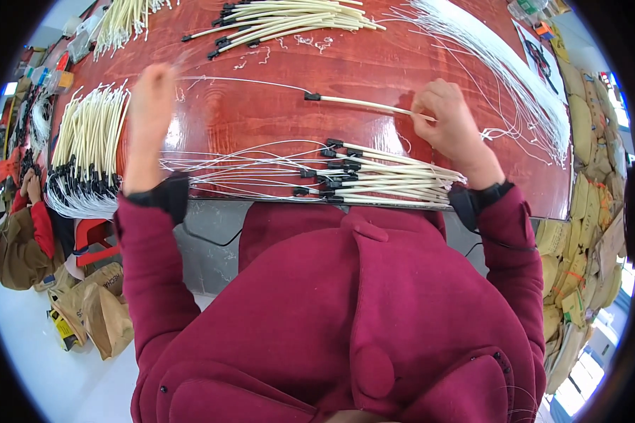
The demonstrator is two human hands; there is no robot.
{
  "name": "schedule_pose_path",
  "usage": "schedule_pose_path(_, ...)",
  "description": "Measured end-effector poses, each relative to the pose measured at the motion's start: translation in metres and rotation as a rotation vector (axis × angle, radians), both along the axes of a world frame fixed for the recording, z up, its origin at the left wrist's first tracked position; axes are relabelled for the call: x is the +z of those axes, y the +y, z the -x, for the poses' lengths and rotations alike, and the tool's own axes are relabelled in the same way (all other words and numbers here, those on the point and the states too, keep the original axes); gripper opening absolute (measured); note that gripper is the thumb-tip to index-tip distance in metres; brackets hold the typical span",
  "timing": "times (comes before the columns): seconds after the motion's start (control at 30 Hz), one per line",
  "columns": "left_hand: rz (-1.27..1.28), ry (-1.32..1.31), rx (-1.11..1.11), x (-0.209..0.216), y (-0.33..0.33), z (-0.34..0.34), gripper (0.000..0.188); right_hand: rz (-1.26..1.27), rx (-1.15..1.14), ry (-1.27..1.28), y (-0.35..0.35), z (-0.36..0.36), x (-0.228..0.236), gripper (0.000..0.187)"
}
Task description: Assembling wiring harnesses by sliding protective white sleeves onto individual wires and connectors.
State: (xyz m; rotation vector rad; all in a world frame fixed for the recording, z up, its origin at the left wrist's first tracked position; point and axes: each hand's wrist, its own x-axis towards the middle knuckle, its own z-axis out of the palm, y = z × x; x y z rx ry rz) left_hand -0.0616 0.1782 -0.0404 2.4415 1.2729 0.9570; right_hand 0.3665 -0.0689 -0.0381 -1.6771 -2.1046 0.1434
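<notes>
My right hand (446, 116) pinches the end of a thin cream tube (367, 105). The tube lies level above the red table, its black end piece (312, 96) pointing left. From that piece a thin white cord (250, 80) runs left to my left hand (155, 92), which is raised, closed and smeared by motion. Exactly how its fingers grip the cord is blurred. Nearer to me lies a bunch of similar cream tubes (395, 180) with black ends, their white cords trailing left beneath my left wrist.
Upright cream tubes (92, 134) crowd the table's left side. More bundles of tubes (289, 21) lie at the back, with cord scraps in front. Loose white cords (501, 63) spread over the right side. Stacked sacks (578, 211) stand beyond the right edge; another person (28, 233) sits at the left.
</notes>
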Motion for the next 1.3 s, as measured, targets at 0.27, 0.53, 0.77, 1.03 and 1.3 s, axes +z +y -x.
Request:
schedule_pose_path(0.27,0.303,0.277,0.134,-0.01,-0.038,0.142,0.02,0.373,0.106,0.209,-0.062,-0.04,0.037,0.018)
schedule_pose_path(0.53,0.138,0.394,0.157,0.044,-0.066,-0.01,0.032,-0.032,-0.243,0.081,-0.045,-0.089,0.038,0.048)
schedule_pose_path(0.77,0.142,0.196,-0.31,0.049,-0.061,-0.173,0.029,0.051,-0.557,-0.294,-0.009,-0.128,-0.027,0.058)
schedule_pose_path(1.03,0.106,0.292,-0.616,0.009,-0.043,-0.262,0.025,0.219,-0.375,-0.279,-0.032,-0.083,-0.004,0.059)
schedule_pose_path(1.3,-0.131,0.204,-0.757,-0.027,-0.027,-0.332,0.021,0.212,-0.31,-0.114,-0.059,-0.071,0.002,0.052)
